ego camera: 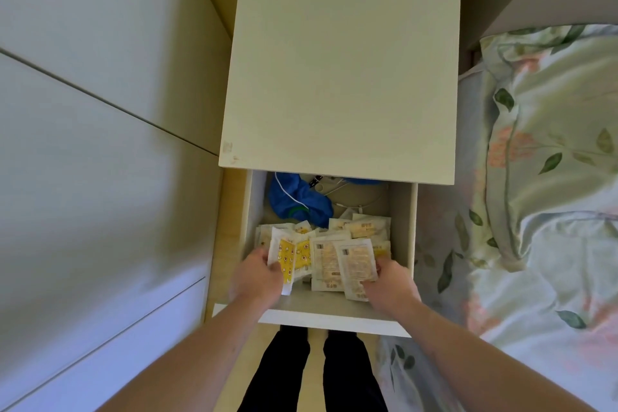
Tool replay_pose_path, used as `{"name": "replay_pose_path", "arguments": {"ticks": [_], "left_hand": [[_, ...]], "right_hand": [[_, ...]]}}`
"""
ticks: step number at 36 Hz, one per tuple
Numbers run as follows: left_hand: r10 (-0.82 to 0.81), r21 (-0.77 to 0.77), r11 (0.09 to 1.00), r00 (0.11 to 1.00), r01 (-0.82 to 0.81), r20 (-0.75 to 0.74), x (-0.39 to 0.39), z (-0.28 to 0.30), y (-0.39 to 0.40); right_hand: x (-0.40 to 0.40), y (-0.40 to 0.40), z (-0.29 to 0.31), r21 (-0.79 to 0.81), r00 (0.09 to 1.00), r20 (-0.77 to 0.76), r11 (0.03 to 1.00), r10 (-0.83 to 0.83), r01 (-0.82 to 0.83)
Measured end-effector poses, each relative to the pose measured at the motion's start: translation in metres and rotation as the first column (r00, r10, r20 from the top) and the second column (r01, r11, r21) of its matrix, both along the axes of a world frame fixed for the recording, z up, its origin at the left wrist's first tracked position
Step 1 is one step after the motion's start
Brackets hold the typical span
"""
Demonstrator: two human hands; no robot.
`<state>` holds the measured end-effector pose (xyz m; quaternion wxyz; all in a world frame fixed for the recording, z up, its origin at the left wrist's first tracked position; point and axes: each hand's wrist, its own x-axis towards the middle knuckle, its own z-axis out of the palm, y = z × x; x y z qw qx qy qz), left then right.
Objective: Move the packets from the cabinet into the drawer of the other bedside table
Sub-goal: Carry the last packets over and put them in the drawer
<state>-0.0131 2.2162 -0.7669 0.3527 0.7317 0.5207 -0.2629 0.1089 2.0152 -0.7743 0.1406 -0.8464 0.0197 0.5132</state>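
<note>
Drawer pulled open at lower centre, under the bedside tabletop. Packets heaped inside, in front of a blue cloth. Left hand pinches a yellow-printed packet; right hand grips a pale packet. Floral bedding at right.

Head view, straight down; drawer close
</note>
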Motion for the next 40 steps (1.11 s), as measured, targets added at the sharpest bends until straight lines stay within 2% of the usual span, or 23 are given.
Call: {"name": "replay_pose_path", "arguments": {"ticks": [5,9,16,20,28,30,32,36,40], "left_hand": [[-0.265,0.095,0.955,0.951,0.282,-0.158,-0.006,-0.005,0.003],[-0.334,0.08,0.931,0.92,0.356,-0.203,-0.004,-0.002,0.007],[-0.408,0.095,0.888,0.865,0.451,-0.292,-0.004,0.011,0.017],[-0.406,0.107,0.887,0.87,0.449,-0.282,-0.017,0.023,0.019],[-0.352,0.125,0.905,0.88,0.408,-0.32,-0.063,0.056,0.027],[-0.306,0.088,0.928,0.875,0.362,-0.375,-0.074,0.059,0.027],[-0.21,0.022,0.971,0.892,0.238,-0.4,-0.081,0.059,0.025],[0.055,-0.098,0.992,0.962,-0.084,-0.267,-0.08,0.056,0.018],[0.264,-0.066,0.958,0.946,-0.28,-0.185,-0.082,0.053,0.013]], "right_hand": [[-0.006,0.001,-0.005,-0.051,1.0,-0.009,0.999,0.011,-0.012],[-0.008,-0.005,0.001,-0.076,0.999,-0.006,0.997,-0.031,0.031],[-0.017,-0.02,0.033,-0.04,0.998,0.056,0.999,0.016,-0.014],[-0.025,-0.033,0.056,-0.012,0.997,0.076,1.0,0.026,-0.025],[-0.036,-0.053,0.075,-0.083,0.988,-0.119,0.993,-0.099,0.09],[-0.039,-0.053,0.072,-0.105,0.982,-0.157,0.99,-0.108,0.092],[-0.041,-0.051,0.067,-0.119,0.968,-0.196,0.984,-0.154,0.133],[-0.044,-0.044,0.06,-0.141,0.913,-0.245,0.944,-0.327,0.3],[-0.046,-0.044,0.057,-0.121,0.859,-0.227,0.888,-0.46,0.443]]}}
